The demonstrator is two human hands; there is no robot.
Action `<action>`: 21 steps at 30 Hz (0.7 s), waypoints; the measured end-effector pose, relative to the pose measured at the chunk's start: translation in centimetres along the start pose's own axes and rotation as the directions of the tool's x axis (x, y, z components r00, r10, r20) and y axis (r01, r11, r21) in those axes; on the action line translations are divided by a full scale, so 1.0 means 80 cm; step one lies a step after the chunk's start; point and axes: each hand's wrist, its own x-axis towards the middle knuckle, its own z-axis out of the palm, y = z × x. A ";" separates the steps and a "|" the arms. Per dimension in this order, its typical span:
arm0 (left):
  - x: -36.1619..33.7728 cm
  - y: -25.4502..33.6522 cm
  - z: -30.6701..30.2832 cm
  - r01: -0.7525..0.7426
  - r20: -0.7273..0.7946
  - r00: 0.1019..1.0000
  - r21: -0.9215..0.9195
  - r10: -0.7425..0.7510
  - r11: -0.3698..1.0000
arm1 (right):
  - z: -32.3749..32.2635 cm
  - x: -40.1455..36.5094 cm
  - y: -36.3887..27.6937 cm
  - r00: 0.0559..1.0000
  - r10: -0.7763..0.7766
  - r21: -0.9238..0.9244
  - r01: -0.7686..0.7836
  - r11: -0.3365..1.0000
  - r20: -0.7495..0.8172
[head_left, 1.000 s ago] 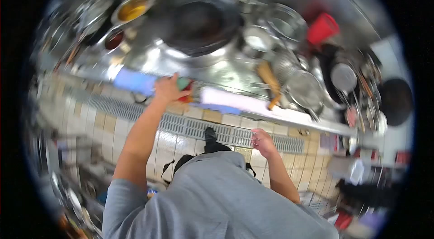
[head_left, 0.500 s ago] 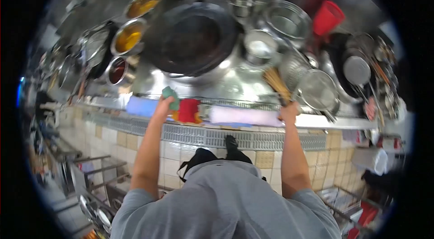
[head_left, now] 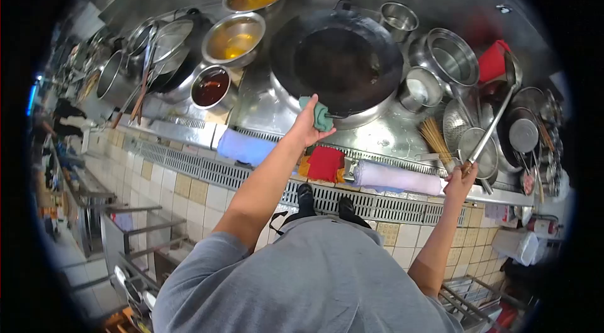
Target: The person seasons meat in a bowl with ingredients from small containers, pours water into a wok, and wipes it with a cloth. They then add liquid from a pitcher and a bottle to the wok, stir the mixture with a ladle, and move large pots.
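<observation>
My left hand (head_left: 306, 126) presses a folded green cloth (head_left: 323, 118) against the near handle of a large black wok (head_left: 336, 62), thumb up and fingers curled below. The wok sits on the stove and looks bare inside. My right hand (head_left: 460, 183) is closed round the handle end of a long metal ladle (head_left: 487, 135), whose bowl points up and away to the right. Just left of that hand, a bamboo wok brush (head_left: 435, 140) leans at the counter edge, its handle end close to my fingers.
Metal bowls of yellow liquid (head_left: 234, 40) and a pot of dark red sauce (head_left: 211, 87) stand left of the wok. Right of it are a small pot (head_left: 420, 89), strainers (head_left: 478, 147) and a red container (head_left: 492, 61). Rolled towels (head_left: 397, 177) and a red cloth (head_left: 326, 163) line the front edge.
My left hand has moved up from the front edge to the wok's handle with the green cloth. My right hand has let go of the bamboo brush and taken hold of the ladle.
</observation>
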 end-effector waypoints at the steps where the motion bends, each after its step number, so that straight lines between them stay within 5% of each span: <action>1: 0.001 0.001 0.004 -0.017 -0.065 0.998 0.000 0.017 1.000 | 0.010 -0.016 -0.017 1.000 -0.010 0.041 0.009 0.999 0.023; 5: 0.009 -0.003 0.005 -0.051 -0.056 0.997 -0.126 0.044 0.991 | 0.047 -0.090 -0.076 0.998 0.048 0.087 -0.051 0.995 0.031; 7: -0.010 0.008 0.017 0.019 -0.012 1.000 -0.125 -0.021 0.992 | 0.063 -0.112 -0.088 0.976 0.187 0.181 -0.205 0.962 0.115; 11: -0.018 0.022 0.020 0.031 0.063 0.998 -0.066 -0.027 0.997 | 0.076 -0.117 -0.107 0.971 0.159 -0.002 -0.161 0.987 0.181; 14: 0.025 0.016 0.006 0.205 0.036 0.979 -0.137 -0.202 0.969 | 0.095 -0.111 -0.122 0.949 0.093 -0.075 -0.073 0.995 0.303; 17: 0.011 0.008 0.016 0.058 -0.094 0.993 -0.116 -0.069 0.992 | 0.125 -0.091 -0.138 0.934 0.085 -0.154 -0.033 0.988 0.347; 21: 0.006 0.004 0.013 0.024 -0.055 0.998 -0.113 -0.030 0.993 | 0.149 -0.030 -0.138 0.888 0.076 -0.061 -0.054 0.997 0.454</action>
